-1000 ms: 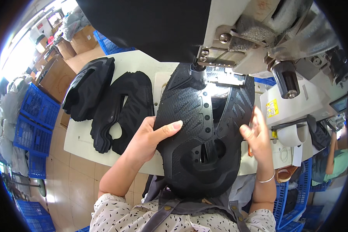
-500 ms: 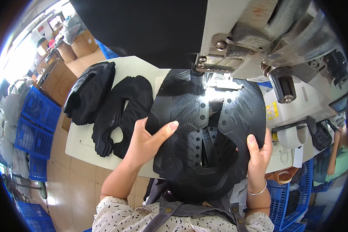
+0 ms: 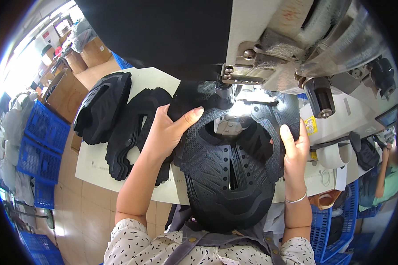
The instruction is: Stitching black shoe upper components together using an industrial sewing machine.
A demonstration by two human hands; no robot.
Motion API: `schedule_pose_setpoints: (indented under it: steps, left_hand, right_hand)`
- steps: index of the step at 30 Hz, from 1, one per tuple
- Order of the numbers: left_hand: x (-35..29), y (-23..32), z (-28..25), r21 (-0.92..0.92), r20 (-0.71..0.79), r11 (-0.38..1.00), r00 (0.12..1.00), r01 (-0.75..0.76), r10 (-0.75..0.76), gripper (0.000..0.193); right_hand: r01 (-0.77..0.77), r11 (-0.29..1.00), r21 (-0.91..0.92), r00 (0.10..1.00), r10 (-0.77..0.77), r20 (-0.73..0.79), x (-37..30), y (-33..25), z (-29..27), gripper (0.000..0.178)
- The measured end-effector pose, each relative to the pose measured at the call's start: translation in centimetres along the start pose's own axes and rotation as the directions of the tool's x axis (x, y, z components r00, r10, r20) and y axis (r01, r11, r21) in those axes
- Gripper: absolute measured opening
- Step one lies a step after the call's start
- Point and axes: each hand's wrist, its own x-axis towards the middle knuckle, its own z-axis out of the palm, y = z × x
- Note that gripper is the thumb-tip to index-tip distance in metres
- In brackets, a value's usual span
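A black shoe upper [image 3: 191, 145] with a textured surface lies at the lit head of a machine [image 3: 247, 73], its far part under the head. My left hand [image 3: 174, 128] pinches the upper's left side, thumb on top. On the right edge, my right hand [image 3: 295, 143] grips the same upper, thumb on top and a bracelet at the wrist. Just below, nearest my body, rests a stack of similar black shoe uppers [image 3: 230, 203] with eyelet rows. The fingers beneath the held upper are mostly hidden.
Two more piles of black uppers, one [image 3: 104, 108] farther left and one [image 3: 139, 128] nearer, lie on the pale table [image 3: 93, 163]. Blue crates [image 3: 40, 145] stand at left, another blue crate [image 3: 336, 225] at lower right. A person in green [image 3: 376, 190] is at far right.
Both hands have pushed the held upper away from me, farther under the machine head. More of the stack beneath it now shows.
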Motion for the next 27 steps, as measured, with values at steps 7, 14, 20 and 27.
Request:
schedule_pose_setpoints:
  steps: [7, 14, 20, 27]
  left_hand:
    - [-0.1, 0.9, 0.4, -0.261, 0.204, 0.964, 0.979, 0.056, -0.001, 0.052]
    - [0.7, 2.4, 1.6, -0.522, -0.342, 0.809, 0.935, -0.27, 0.092, 0.011]
    - [-2.4, -5.9, -10.3, -0.657, -0.146, 0.752, 0.988, -0.053, -0.058, 0.012]
    - [-6.2, -8.0, -12.4, -0.093, -0.289, 0.993, 0.953, 0.067, -0.092, 0.015]
  right_hand:
    - [-0.104, 0.992, 0.073, 0.995, 0.103, 0.015, 0.3, -1.2, 0.8, 0.02]
    - [-0.237, 0.901, 0.364, 0.947, 0.132, 0.291, 5.6, 1.1, -1.3, 0.019]
    - [0.036, 0.906, -0.422, 0.989, 0.028, 0.144, 1.7, 1.4, -1.0, 0.029]
    - [0.192, 0.655, -0.731, 0.962, 0.02, 0.271, -1.6, 2.3, -2.1, 0.042]
